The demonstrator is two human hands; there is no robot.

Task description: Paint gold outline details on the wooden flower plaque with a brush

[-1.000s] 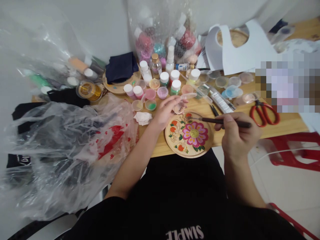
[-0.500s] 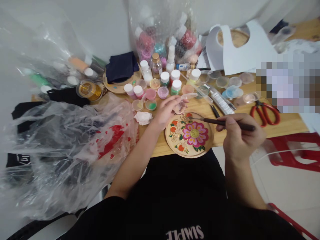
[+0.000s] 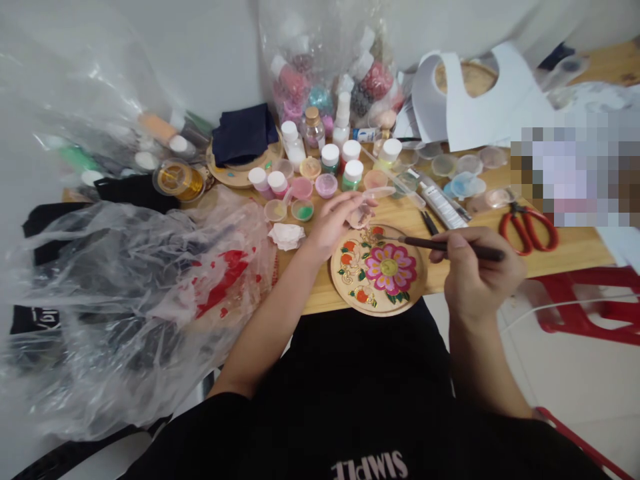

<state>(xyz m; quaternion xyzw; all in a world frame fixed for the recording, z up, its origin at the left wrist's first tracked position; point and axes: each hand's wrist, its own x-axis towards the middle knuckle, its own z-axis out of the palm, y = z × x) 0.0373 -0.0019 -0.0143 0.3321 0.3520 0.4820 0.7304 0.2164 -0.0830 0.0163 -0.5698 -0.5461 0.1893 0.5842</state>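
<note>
A round wooden plate (image 3: 345, 293) with a raised pink flower, orange blooms and green leaves lies at the table's front edge. My right hand (image 3: 475, 270) grips a dark-handled tool (image 3: 420, 243), its thin metal tip at the orange bloom near the plate's top. My left hand (image 3: 333, 223) is closed around a small clear cup (image 3: 359, 215) at the plate's upper left edge. Small cups of pink (image 3: 301, 188), purple (image 3: 326, 185) and green (image 3: 303, 211) stand beyond that hand. A crumpled white tissue (image 3: 287, 236) is left of it.
White-capped jars (image 3: 353, 175) stand behind the cups. Red-handled pliers (image 3: 529, 229) and a metallic tube (image 3: 440, 200) lie to the right. Clear plastic sheeting (image 3: 125, 300) covers the left side. Cut white paper (image 3: 480, 120) is at the back right, and a red stool (image 3: 575, 303) stands below.
My right hand and the tool have shifted very slightly to the left. My left hand and the plate look nearly unchanged.
</note>
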